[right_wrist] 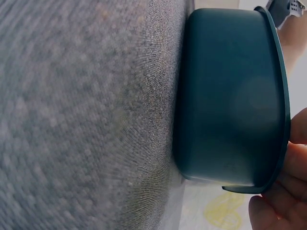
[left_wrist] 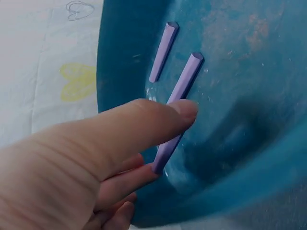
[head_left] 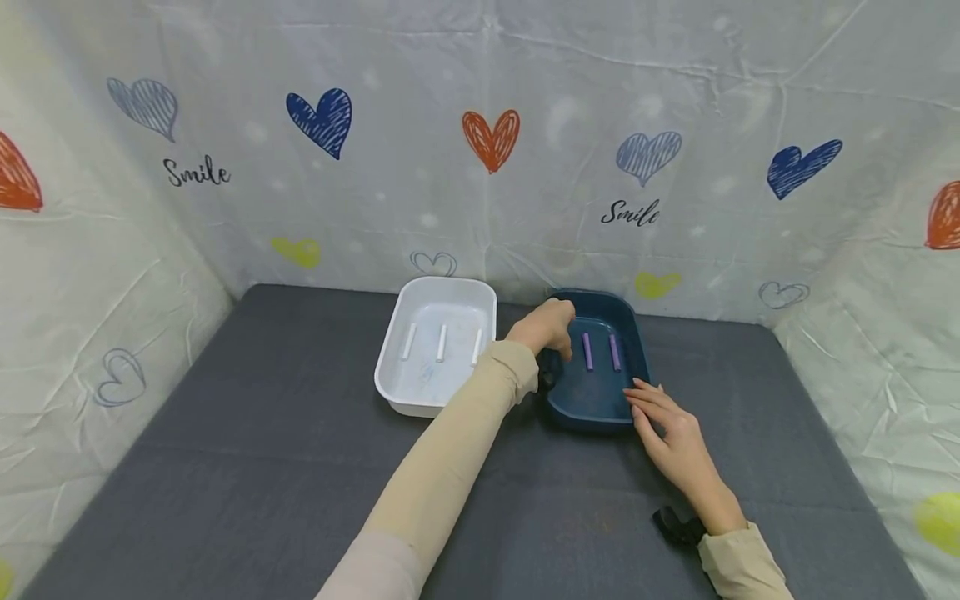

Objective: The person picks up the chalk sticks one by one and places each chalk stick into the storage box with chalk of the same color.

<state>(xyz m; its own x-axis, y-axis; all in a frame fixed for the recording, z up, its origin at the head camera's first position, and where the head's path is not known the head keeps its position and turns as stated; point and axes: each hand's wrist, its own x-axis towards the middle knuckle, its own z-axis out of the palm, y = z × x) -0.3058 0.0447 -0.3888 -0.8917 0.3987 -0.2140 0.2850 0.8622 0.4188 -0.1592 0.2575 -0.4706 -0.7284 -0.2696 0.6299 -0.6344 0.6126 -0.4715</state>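
Observation:
Inside the dark blue tray, my left hand reaches over the left side. Its thumb and index finger pinch a purple chalk stick, as the left wrist view shows; its middle is behind the thumb. Another purple chalk stick lies farther back there. The head view shows two purple chalks, a left purple chalk and a right purple chalk, beside that hand. At the tray's front right corner, my right hand holds the rim, fingertips over the edge and thumb at the outside.
Left of the blue tray stands a white tray with white chalk sticks in it; my left forearm crosses its right front part. Both trays sit on a grey cloth-covered table, near a heart-printed fabric wall.

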